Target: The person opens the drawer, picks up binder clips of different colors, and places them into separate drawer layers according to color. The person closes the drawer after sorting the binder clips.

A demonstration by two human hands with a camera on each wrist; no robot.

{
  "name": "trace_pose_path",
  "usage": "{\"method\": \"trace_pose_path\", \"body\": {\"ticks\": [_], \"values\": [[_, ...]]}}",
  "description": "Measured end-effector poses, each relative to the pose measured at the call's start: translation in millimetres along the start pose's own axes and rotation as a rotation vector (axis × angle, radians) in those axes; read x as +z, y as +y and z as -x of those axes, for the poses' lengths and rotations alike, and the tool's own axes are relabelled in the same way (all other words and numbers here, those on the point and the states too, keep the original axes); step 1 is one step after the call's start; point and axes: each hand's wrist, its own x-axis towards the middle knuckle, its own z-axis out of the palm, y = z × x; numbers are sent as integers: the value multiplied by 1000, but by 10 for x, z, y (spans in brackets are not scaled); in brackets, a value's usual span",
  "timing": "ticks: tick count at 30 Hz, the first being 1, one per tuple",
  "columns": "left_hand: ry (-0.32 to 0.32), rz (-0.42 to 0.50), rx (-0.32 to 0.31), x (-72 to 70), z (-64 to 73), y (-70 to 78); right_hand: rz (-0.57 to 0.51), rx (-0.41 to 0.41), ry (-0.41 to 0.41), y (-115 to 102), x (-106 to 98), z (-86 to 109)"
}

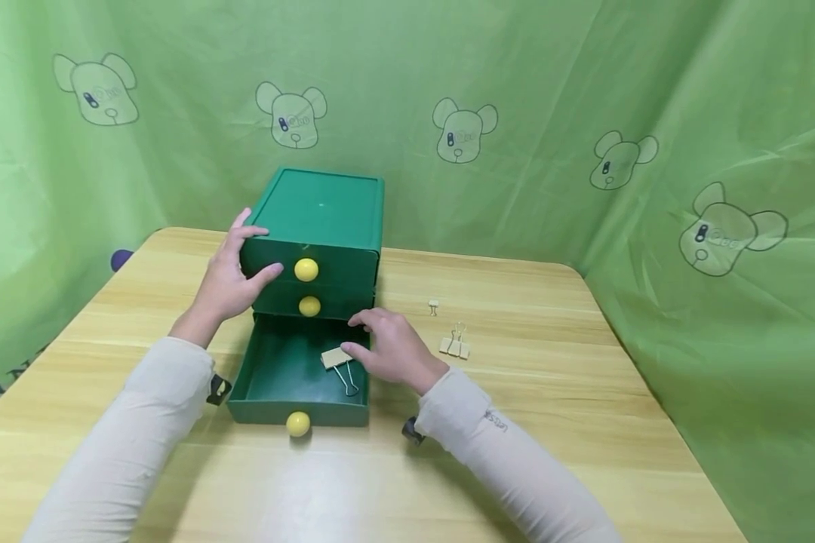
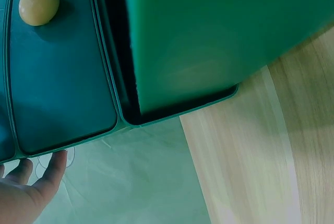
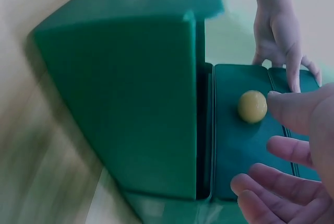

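A green drawer cabinet (image 1: pixel 319 207) with yellow round knobs stands on the table, its bottom drawer (image 1: pixel 272 369) pulled out. My left hand (image 1: pixel 227 279) rests at the cabinet's upper left front corner, thumb against the front and fingers at the side and top edge. Above the drawer's right side hovers my right hand (image 1: pixel 394 347), fingers apart; the right wrist view shows nothing between them. In the drawer lies a large beige binder clip (image 1: pixel 336 357) with silver handles, just beside the right thumb and partly behind it. Drawer walls hide the clip from both wrist views.
Right of the cabinet, a medium binder clip (image 1: pixel 454 347) and a small binder clip (image 1: pixel 433 305) lie on the wooden table (image 1: pixel 550 422). Green cloth (image 1: pixel 516 60) hangs behind and beside it. A purple round object (image 1: pixel 120 260) shows past the table's left edge.
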Motion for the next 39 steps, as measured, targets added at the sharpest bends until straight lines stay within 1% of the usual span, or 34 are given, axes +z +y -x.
{"method": "trace_pose_path", "body": {"ticks": [3, 9, 18, 24, 28, 33, 36, 39], "values": [[2, 2, -2, -3, 10, -11, -3, 15, 9, 66, -9, 21], [2, 3, 5, 5, 0, -2, 3, 91, 43, 240, -46, 60], [0, 12, 11, 17, 39, -6, 19, 227, 79, 667, -182, 100], [0, 7, 11, 30, 50, -37, 30, 332, 47, 962, -225, 197], [3, 4, 16, 31, 51, -52, 30, 373, 29, 1099, -231, 255], [17, 8, 14, 21, 4, -40, 41, 418, -2, 1213, -265, 279], [21, 7, 10, 14, -27, -39, 63, 427, -37, 1252, -283, 278], [17, 6, 4, 10, -34, -50, 71, 439, -88, 1290, -274, 279]]}}
